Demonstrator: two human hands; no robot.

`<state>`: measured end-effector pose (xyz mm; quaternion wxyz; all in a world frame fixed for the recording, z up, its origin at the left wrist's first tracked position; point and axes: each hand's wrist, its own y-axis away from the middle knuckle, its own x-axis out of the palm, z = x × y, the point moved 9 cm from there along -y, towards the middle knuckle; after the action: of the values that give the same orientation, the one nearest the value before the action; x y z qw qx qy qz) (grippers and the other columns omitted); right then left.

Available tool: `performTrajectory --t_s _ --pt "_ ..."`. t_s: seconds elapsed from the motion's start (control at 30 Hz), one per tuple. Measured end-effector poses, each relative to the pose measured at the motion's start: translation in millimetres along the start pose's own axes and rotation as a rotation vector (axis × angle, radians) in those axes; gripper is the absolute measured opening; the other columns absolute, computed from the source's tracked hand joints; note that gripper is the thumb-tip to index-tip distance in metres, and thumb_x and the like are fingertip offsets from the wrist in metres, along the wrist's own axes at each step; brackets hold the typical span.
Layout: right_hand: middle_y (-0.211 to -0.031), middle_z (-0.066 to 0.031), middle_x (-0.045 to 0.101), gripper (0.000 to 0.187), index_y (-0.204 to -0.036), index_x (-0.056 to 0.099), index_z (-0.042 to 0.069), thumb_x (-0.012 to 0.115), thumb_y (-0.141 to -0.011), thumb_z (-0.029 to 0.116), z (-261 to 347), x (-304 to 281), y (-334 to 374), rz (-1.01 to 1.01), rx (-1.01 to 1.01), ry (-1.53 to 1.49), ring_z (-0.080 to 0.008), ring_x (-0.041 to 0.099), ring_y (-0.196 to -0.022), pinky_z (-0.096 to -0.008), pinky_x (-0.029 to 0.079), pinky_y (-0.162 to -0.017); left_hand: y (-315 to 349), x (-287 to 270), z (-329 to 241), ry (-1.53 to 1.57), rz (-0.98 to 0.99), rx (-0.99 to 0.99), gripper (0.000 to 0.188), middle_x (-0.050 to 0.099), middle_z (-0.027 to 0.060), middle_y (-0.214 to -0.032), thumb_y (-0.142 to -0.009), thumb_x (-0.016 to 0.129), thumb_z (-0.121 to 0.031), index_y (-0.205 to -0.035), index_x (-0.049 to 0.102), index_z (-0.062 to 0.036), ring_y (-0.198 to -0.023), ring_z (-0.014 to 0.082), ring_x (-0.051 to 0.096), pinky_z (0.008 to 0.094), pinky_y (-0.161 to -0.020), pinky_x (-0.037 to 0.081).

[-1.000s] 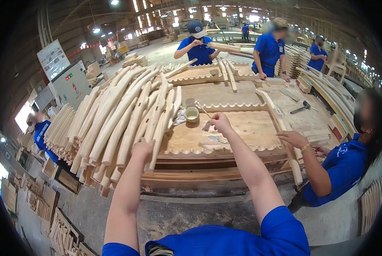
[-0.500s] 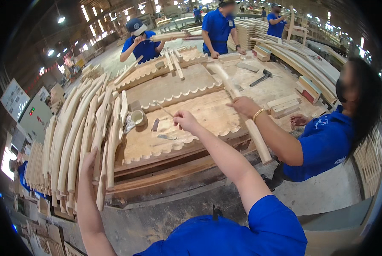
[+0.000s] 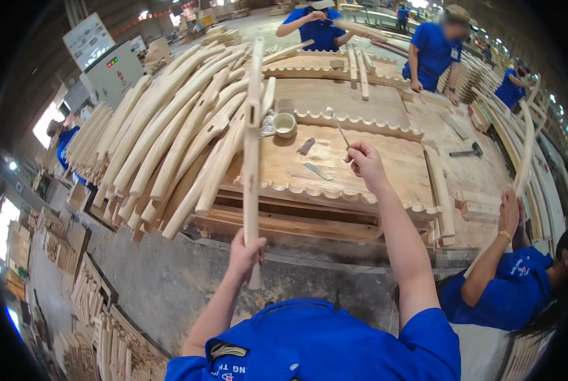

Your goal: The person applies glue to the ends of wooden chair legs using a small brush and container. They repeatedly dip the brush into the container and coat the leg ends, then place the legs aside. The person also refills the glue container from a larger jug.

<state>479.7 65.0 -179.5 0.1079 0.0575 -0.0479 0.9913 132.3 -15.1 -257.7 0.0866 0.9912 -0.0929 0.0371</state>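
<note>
Below centre, the left hand (image 3: 240,256) has its grip round a bar (image 3: 251,162); right of centre, the right hand (image 3: 366,164) pinches a stick (image 3: 340,130).

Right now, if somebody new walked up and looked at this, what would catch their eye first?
Probably the big pile of curved, pale wooden pieces at the left of the workbench. Just in front of the pile's right side, the left hand grips a long slotted wooden piece near its lower end. Farther right, over the bench, the right hand holds a thin stick, with a round cup to the stick's left.
</note>
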Motion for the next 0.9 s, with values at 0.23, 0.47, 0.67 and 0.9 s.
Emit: performTrajectory --t_s 0.23,0.47,0.67,0.9 --pt "-0.066 -0.0006 0.058 0.019 -0.091 0.062 0.0 0.052 -0.089 0.016 16.9 78.6 14.4 0.223 -0.071 0.325 -0.0068 0.047 -0.06 -0.0239 0.038 -0.057 14.9 -13.0 77.7 0.181 0.032 -0.143 0.023 0.05 0.0046 -0.061 -0.078 0.062 -0.008 -0.09 0.042 -0.0061 -0.045 0.0135 0.05 0.0272 -0.04 0.042" --pt "-0.066 -0.0021 0.058 0.018 -0.092 0.061 0.001 0.052 -0.088 0.016 3.0 124.7 5.1 0.246 -0.132 0.518 -0.0078 0.051 -0.063 -0.0243 0.039 -0.058 9.6 -21.7 104.4 0.116 0.071 -0.104 0.025 0.051 0.0039 -0.065 -0.079 0.062 -0.009 -0.094 0.042 -0.005 -0.046 0.012 0.05 0.0268 -0.041 0.043" --pt "-0.067 -0.0039 0.059 0.02 -0.093 0.06 -0.001 0.052 -0.088 0.017 -10.0 130.2 2.1 0.208 -0.157 0.574 -0.0111 0.055 -0.065 -0.0266 0.043 -0.06 -2.1 -33.7 119.0 0.075 0.13 -0.087 0.026 0.05 0.0026 -0.067 -0.08 0.063 -0.011 -0.096 0.044 -0.0047 -0.05 0.0097 0.051 0.0254 -0.046 0.044" --pt "-0.069 -0.0075 0.062 0.022 -0.092 0.061 0.001 0.051 -0.087 0.02 -2.1 146.0 -10.3 0.181 -0.151 0.72 -0.0156 0.059 -0.066 -0.0296 0.045 -0.062 8.8 -35.5 119.3 0.105 0.148 -0.163 0.025 0.05 0.0028 -0.067 -0.08 0.063 -0.011 -0.095 0.044 -0.0046 -0.052 0.0106 0.052 0.026 -0.047 0.044"
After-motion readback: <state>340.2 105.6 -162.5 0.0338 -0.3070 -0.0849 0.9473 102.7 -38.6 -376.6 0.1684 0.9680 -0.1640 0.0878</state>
